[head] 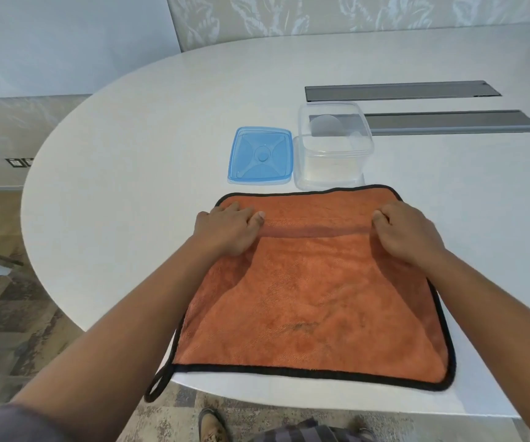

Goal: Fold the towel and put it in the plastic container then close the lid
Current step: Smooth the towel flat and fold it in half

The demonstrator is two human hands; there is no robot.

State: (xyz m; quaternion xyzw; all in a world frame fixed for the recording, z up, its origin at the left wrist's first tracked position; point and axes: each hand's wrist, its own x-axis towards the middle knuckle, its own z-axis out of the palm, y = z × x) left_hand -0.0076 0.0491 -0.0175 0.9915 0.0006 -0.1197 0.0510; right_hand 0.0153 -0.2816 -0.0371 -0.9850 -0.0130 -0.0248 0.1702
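Towel [314, 298], beyond it lid [262, 156], container [333, 148]

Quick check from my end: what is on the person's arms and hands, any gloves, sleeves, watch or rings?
Both hands are bare: no gloves on the left hand or right hand, no watch or rings visible. Forearms are uncovered. A dark grey-purple sleeve shows on the upper left arm; the right arm's sleeve is out of frame.

I see a white oval table [129, 154] bearing an orange towel [314, 301] at 6 o'clock, blue lid [261, 156] and clear container [333, 148] at 12, touching.
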